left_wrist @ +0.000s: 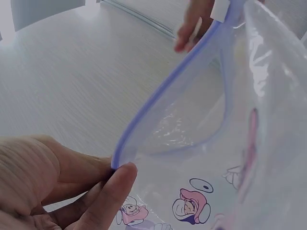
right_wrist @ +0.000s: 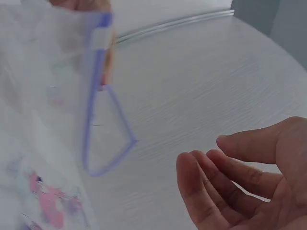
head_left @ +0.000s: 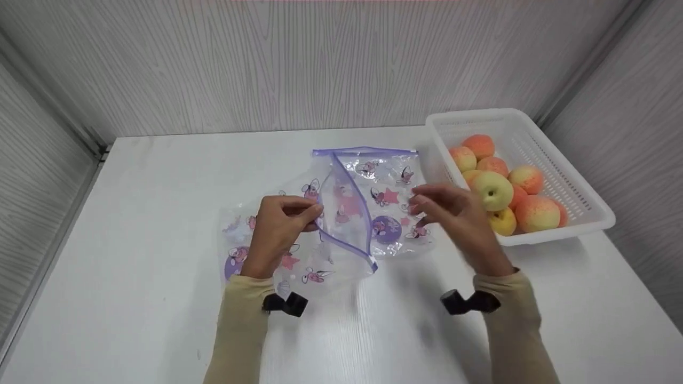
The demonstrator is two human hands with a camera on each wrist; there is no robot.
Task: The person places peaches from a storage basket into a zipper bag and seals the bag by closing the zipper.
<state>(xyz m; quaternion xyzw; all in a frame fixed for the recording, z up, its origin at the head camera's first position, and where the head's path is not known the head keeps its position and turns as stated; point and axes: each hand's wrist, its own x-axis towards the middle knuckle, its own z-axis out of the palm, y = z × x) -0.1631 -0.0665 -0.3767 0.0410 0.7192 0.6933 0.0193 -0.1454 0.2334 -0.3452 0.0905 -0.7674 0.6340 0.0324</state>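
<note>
The left hand (head_left: 283, 226) pinches the purple zip edge (head_left: 364, 200) of a clear printed zip bag (head_left: 315, 269), whose mouth gapes to the right of this grip. Further right, the right hand (head_left: 464, 218) is free, fingers loosely bent, near a second zip bag (head_left: 392, 200) and a white plastic basket (head_left: 557, 160) of peaches (head_left: 539, 213).

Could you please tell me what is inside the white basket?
The white basket holds a pile of fruit: several red-and-yellow ones, a pale green one on top and a yellow one. Fruits lower down are partly covered, and whatever lies beneath the pile cannot be seen.
</note>
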